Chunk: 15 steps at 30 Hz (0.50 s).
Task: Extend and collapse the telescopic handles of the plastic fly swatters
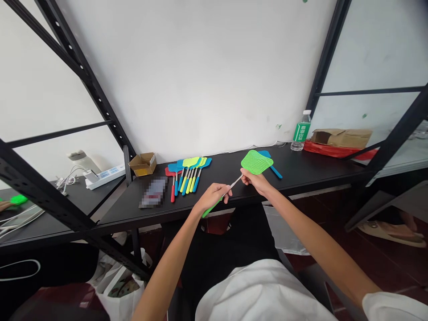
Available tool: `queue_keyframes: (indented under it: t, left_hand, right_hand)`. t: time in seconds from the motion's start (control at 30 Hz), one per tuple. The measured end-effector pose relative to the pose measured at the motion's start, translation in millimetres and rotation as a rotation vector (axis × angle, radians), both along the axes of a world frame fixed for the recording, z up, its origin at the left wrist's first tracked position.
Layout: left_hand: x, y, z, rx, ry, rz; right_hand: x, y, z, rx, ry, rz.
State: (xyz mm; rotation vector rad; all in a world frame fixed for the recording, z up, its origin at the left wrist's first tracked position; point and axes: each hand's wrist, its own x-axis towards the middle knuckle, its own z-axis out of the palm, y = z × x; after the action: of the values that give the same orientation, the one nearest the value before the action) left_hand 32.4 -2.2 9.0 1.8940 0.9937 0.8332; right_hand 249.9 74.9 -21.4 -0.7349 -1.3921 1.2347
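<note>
A green fly swatter point(257, 162) with a perforated head and a thin metal rod is held slantwise above the table's front edge. My left hand point(216, 195) is closed around the rod by the green handle, which sticks out below it. Higher up, my right hand point(251, 179) pinches the swatter where the rod meets the head. Behind the green head lies a blue fly swatter point(276, 172), partly hidden by it. To the left of my hands, several fly swatters point(190, 174) in red, blue and yellow lie side by side, heads toward the wall.
The black table point(301, 167) runs along a white wall. On it stand a small open cardboard box point(143, 164), a blurred-out flat item point(154, 192) and a water bottle point(301, 131). A flattened carton point(341, 137) lies on red plastic at right. Black shelf posts point(87, 78) frame both sides.
</note>
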Motion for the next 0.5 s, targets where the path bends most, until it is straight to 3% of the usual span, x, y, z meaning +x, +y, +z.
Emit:
queue_keyframes:
  t: [0.3,0.5]
  left_hand:
    - [0.8,2.7,-7.7,0.055,0.009,0.062]
    - [0.1,-1.7,-1.1,0.033,0.003,0.052]
  right_hand:
    - [0.7,-2.1,2.8,-0.025,-0.001,-0.022]
    - [-0.1,-1.2,1.1,-0.006,0.003,-0.006]
